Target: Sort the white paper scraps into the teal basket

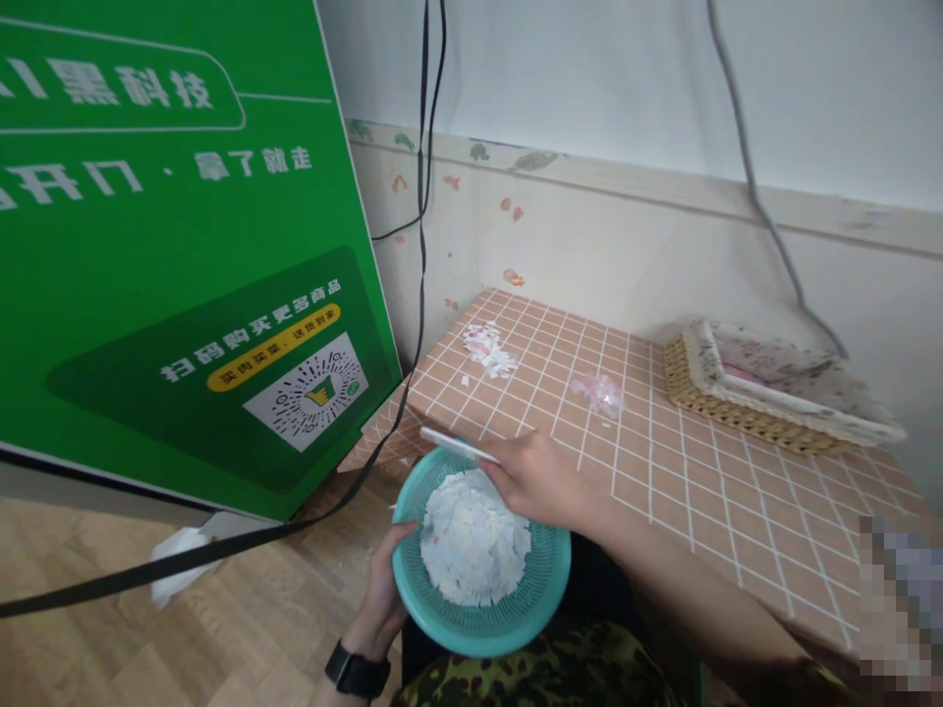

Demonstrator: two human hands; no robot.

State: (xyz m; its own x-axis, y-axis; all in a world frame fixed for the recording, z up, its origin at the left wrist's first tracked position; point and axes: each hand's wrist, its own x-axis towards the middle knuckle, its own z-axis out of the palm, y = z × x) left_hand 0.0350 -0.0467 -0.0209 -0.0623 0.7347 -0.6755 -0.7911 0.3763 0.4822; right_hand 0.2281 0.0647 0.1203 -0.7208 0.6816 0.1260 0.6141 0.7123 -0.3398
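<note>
A round turquoise plastic strainer basket (482, 643) rests over my lap, in front of the table. White flaky scraps (475, 540), perhaps torn paper, are heaped inside it. My left hand (387, 579) grips the basket's left side, its thumb over the rim. Above the far rim, my right hand (541, 476) is closed on a thin white strip-like object (449, 444) that points left; its exact kind is unclear. The fingertips of my right hand are partly hidden behind the hand itself.
On the checked table (545, 339) lie a pile of white and pink scraps (488, 351) and a crumpled clear-pink piece (600, 395). A cloth-lined wicker basket (751, 422) stands at the right. A green cabinet (184, 245) and a hanging black strap (421, 295) are at left.
</note>
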